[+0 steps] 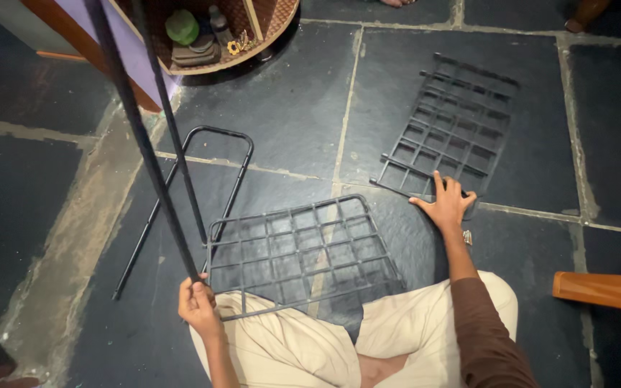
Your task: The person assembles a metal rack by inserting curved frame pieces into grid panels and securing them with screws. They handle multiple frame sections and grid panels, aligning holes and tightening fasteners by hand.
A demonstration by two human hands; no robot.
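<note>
Nearest me, I see my left hand (197,305) clenched around the lower end of a black metal tube frame (154,154), whose two thin bars rise steeply toward the top left edge. Just beside it, a black grid shelf panel (302,253) rests with its near edge on my cream trousers (282,348) and its far edge on the floor. My right hand (445,203), fingers spread and released, presses on the near corner of a second grid panel (452,129), which lies flat farther out to the right. A black U-shaped tube leg (188,201) lies on the floor left of the first panel. The floor (289,108) is dark stone slabs with pale joints. At the far top, a round wicker shelf (246,32) holds a green round lid (182,26) and a small bottle (218,23).
</note>
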